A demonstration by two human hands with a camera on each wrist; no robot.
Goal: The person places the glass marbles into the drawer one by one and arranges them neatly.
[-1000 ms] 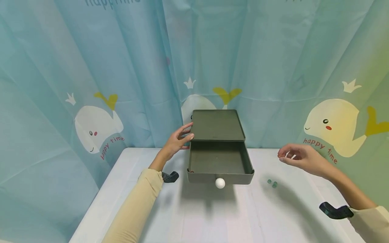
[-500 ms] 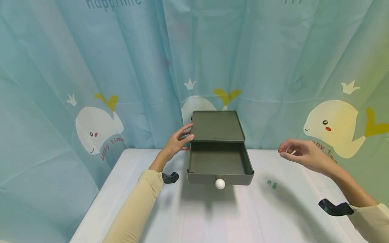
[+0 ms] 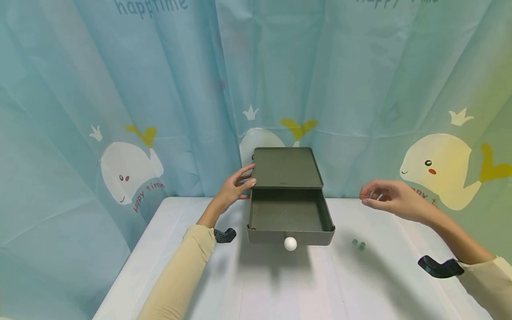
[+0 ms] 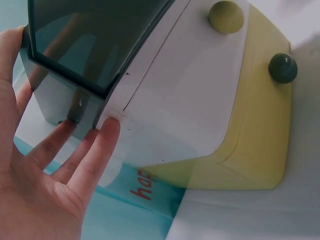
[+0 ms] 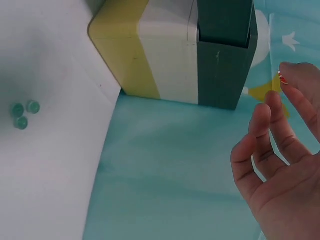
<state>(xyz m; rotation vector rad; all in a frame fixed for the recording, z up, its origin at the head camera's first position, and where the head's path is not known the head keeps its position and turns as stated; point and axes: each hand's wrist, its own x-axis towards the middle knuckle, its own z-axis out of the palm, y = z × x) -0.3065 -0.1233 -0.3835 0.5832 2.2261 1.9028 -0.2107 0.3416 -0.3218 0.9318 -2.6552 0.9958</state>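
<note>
A stacked drawer box [image 3: 287,168] has a dark green top tier, a white middle tier [image 4: 195,85] and a yellow bottom tier [image 4: 262,115]. Its green top drawer [image 3: 266,237], with a white ball knob [image 3: 290,243], is pulled out. A tiny red piece [image 3: 254,229] lies in that drawer's front left corner. My left hand [image 3: 229,192] rests against the box's left side, fingers spread and fairly straight. Right of the box, my right hand [image 3: 394,199] is raised above the table and pinches a small red-and-white piece [image 5: 282,78] between thumb and index fingertip; the fingers mostly hide it.
Three small translucent green round pieces [image 5: 21,110] lie close together on the white table [image 3: 320,289], below the right hand. A yellow knob [image 4: 226,17] and a green knob [image 4: 283,68] stick out from the lower tiers. A blue whale-print curtain [image 3: 192,89] hangs behind.
My right hand has risen a little and drifted slightly left, keeping the red-and-white piece pinched. My left hand stays on the box, and the drawer stands as before.
</note>
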